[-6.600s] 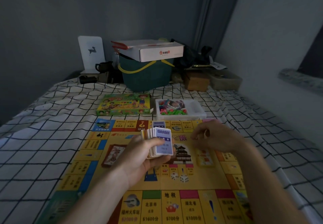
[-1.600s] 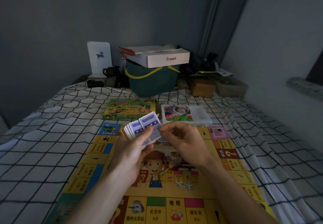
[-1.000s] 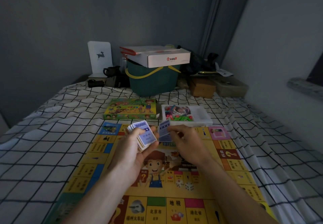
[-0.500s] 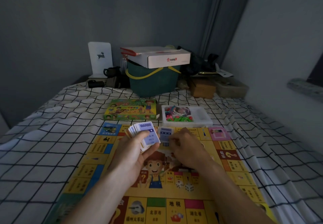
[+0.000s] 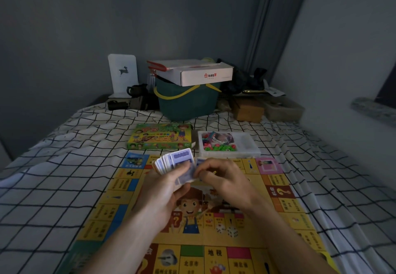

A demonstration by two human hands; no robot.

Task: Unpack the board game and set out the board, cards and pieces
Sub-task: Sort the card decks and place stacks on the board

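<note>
two hands (image 5: pixel 192 179) gripping fanned cards (image 5: pixel 174 162), clear tray (image 5: pixel 246 145) holding coloured pieces (image 5: pixel 218 146), game box (image 5: pixel 159 139) shut

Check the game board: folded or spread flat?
Spread flat. The game board lies open on the checked sheet, with both dice resting on it.

1. Overall exposure: dim, with a cool blue-grey cast across the whole frame.
2. Upper half: the walls are dark and nearly featureless, darkest at upper left.
3. Light source: not visible; the wall at right reads paler than the left.
4. Brightest areas: the yellow board (image 5: pixel 278 207) at lower centre and the white box (image 5: pixel 205 75) at upper centre. No glare observed.
5. Shadows: soft, no hard edges.
6. Blur: the fanned cards (image 5: pixel 175 162) and both hands are slightly smeared; printing illegible.
7. Distortion: wide-angle bending at the edges; the checked sheet (image 5: pixel 53 188) lines curve at lower left and right.
</note>
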